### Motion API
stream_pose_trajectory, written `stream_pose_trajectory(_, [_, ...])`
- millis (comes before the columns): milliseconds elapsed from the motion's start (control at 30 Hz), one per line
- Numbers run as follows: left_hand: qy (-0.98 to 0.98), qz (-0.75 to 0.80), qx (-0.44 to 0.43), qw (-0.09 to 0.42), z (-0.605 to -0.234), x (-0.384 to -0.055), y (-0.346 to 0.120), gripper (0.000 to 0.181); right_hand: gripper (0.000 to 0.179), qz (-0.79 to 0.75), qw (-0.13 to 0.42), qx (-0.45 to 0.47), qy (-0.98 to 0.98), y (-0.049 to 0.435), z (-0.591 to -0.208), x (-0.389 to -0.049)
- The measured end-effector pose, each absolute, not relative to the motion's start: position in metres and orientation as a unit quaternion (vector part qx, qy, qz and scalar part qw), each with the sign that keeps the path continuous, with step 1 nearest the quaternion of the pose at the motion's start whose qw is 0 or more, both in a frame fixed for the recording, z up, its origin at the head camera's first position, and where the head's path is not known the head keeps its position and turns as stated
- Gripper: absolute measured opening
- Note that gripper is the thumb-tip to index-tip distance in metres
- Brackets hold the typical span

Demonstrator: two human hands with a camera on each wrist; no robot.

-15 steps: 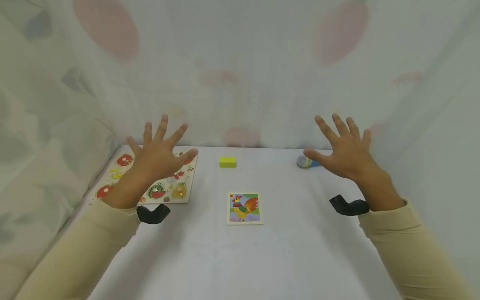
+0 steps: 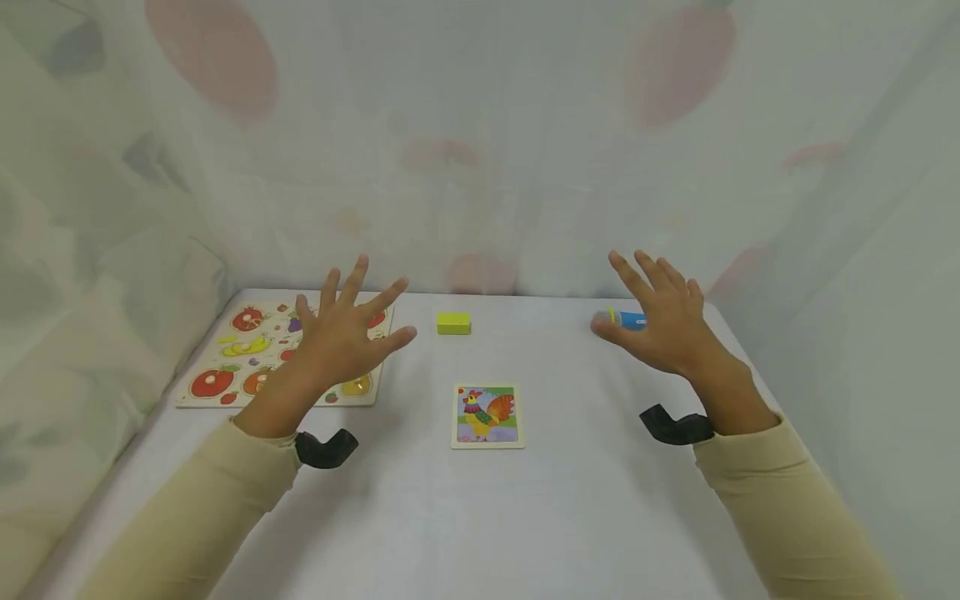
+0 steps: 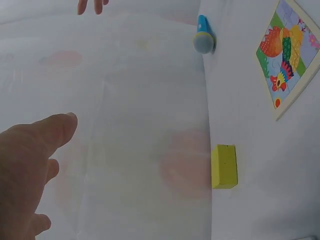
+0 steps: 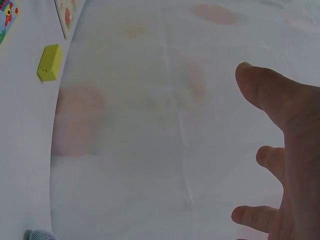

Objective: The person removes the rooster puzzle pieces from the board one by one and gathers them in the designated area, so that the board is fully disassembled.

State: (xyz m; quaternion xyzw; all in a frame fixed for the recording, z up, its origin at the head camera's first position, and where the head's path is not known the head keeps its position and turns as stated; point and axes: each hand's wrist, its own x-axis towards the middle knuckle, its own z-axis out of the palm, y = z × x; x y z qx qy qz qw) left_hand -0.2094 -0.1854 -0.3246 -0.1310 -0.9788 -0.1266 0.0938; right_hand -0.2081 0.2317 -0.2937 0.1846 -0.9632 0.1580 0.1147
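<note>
My left hand (image 2: 343, 337), fingers spread and holding nothing, hovers in front of the right part of a fruit puzzle board (image 2: 217, 364) in the head view. On the other side, my right hand (image 2: 670, 323) is raised with its fingers extended, also holding nothing. Its thumb overlaps the head of a blue and grey toy microphone (image 2: 632, 321), partly hiding it. Between the hands, a yellow block (image 2: 453, 324) lies near the far table edge. Closer in is a square rooster picture puzzle (image 2: 487, 417) with a pale frame.
A white cloth covers the table (image 2: 510, 525). Behind it hangs a pale curtain (image 2: 540, 192) with pink spots, and more fabric (image 2: 97, 275) drapes along the left side. Each wrist carries a black strap mount (image 2: 326, 450).
Both hands have come inward and slightly lower in the head view. More of the fruit board's left side and the microphone's blue handle now show. The objects on the table stay put.
</note>
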Motion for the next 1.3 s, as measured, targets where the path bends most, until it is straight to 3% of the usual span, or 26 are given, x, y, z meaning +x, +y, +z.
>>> stream_pose_trajectory(400, [-0.968, -0.161, -0.161, 0.104, -0.36, -0.204, -0.172, 0.07, 0.086, 0.198, 0.121, 0.197, -0.953, 0.223, -0.325, -0.206])
stream_pose_trajectory(767, [-0.964, -0.169, -0.186, 0.081, -0.386, -0.2, -0.16, 0.067, 0.086, 0.213, 0.142, 0.217, -0.942, 0.215, -0.351, -0.204])
stream_pose_trajectory(1300, [-0.956, -0.189, -0.212, 0.073, -0.427, -0.195, -0.141, 0.06, 0.084, 0.214, 0.121, 0.226, -0.942, 0.189, -0.387, -0.201])
